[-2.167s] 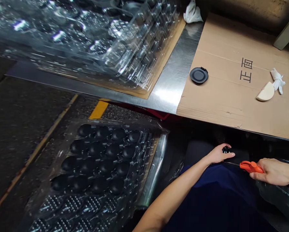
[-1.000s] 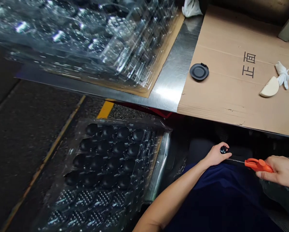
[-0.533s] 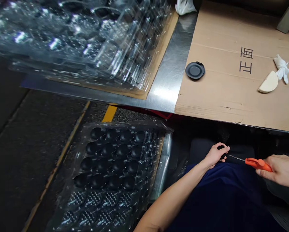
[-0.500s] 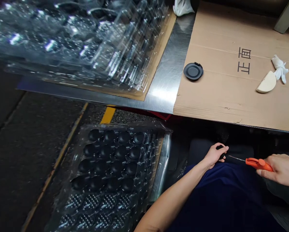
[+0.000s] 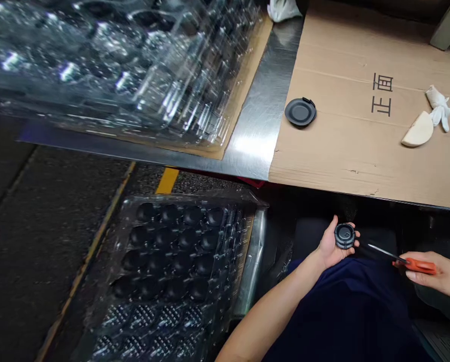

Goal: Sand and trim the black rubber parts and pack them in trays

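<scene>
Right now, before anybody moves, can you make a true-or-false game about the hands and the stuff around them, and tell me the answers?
1. The round black part rests on the left hand. True.
2. The right hand holds nothing. False: it holds an orange-handled tool.
3. The tip of the orange-handled tool touches the round black part. False: a gap shows between them.
4. A dark round dish lies on the cardboard. True.
5. The cream half-round piece is under the cardboard. False: it lies on top.
</scene>
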Tool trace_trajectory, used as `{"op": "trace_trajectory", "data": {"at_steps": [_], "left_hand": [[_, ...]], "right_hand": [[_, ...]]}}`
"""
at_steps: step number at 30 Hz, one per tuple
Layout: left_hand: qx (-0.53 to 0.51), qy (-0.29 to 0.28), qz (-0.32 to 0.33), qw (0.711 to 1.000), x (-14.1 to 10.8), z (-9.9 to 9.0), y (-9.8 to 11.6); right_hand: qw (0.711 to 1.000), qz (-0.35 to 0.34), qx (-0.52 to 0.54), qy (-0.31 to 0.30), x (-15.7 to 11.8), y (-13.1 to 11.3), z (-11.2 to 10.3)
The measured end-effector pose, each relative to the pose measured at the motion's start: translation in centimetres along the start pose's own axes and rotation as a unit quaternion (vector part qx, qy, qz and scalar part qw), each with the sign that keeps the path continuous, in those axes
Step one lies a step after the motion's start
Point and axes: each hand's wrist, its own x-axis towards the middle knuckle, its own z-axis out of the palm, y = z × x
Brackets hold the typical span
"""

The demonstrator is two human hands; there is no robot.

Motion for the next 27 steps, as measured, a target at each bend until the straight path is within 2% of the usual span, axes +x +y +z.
{"op": "trace_trajectory", "data": {"at_steps": [2, 4, 5, 6, 7, 8, 9, 11, 12, 13, 14, 15, 17, 21, 24, 27], "left_hand": [[-0.02, 0.0, -0.009, 1.0, 0.0, -0.1, 0.1], [-0.007, 0.021, -0.012, 1.0, -0.2, -0.3, -0.2], [0.008, 0.035, -0.01, 0.999, -0.3, -0.5, -0.3], [0.025, 0.049, -0.007, 0.998, -0.4, -0.7, -0.4], [0.043, 0.063, -0.005, 0.997, -0.3, -0.9, -0.4], [0.06, 0.075, -0.004, 0.995, -0.2, -1.1, -0.3], [0.077, 0.085, -0.006, 0.993, -0.1, -1.3, -0.1], [0.107, 0.098, -0.013, 0.989, 0.3, -1.7, 0.0], [0.122, 0.101, -0.015, 0.987, 0.3, -1.8, 0.1], [0.137, 0.1, -0.019, 0.985, 0.4, -1.8, 0.1], [0.15, 0.098, -0.022, 0.984, 0.4, -1.8, 0.0], [0.163, 0.093, -0.026, 0.982, 0.4, -1.8, 0.0], [0.182, 0.086, -0.035, 0.979, 0.3, -1.5, 0.0], [0.174, 0.084, -0.03, 0.981, -0.2, -0.2, -0.2], [0.147, 0.063, -0.013, 0.987, -0.9, 0.9, -0.8], [0.147, 0.026, 0.009, 0.989, -1.3, 1.2, -1.2]], "right_hand": [[0.998, -0.027, 0.045, 0.045, 0.0, 2.7, 1.1], [0.988, -0.04, 0.091, 0.117, -0.2, 5.4, 2.8], [0.976, -0.038, 0.127, 0.173, -0.4, 6.7, 3.8], [0.952, -0.04, 0.176, 0.247, -0.5, 7.9, 4.6], [0.915, -0.051, 0.236, 0.323, -0.5, 9.0, 5.2], [0.865, -0.068, 0.294, 0.401, -0.5, 9.9, 5.6], [0.802, -0.094, 0.346, 0.478, -0.5, 10.7, 5.6], [0.655, -0.161, 0.413, 0.612, -0.6, 12.0, 4.7], [0.579, -0.193, 0.43, 0.665, -0.7, 12.5, 3.8], [0.516, -0.218, 0.44, 0.702, -0.7, 12.9, 2.8], [0.468, -0.234, 0.447, 0.725, -0.6, 13.2, 1.7], [0.437, -0.245, 0.453, 0.738, -0.4, 13.5, 0.4], [0.411, -0.258, 0.458, 0.745, 0.5, 13.9, -2.1], [0.405, -0.261, 0.429, 0.764, 4.2, 14.5, -6.3], [0.395, -0.233, 0.396, 0.796, 7.7, 15.0, -8.0], [0.396, -0.199, 0.368, 0.818, 10.1, 15.8, -8.8]]}}
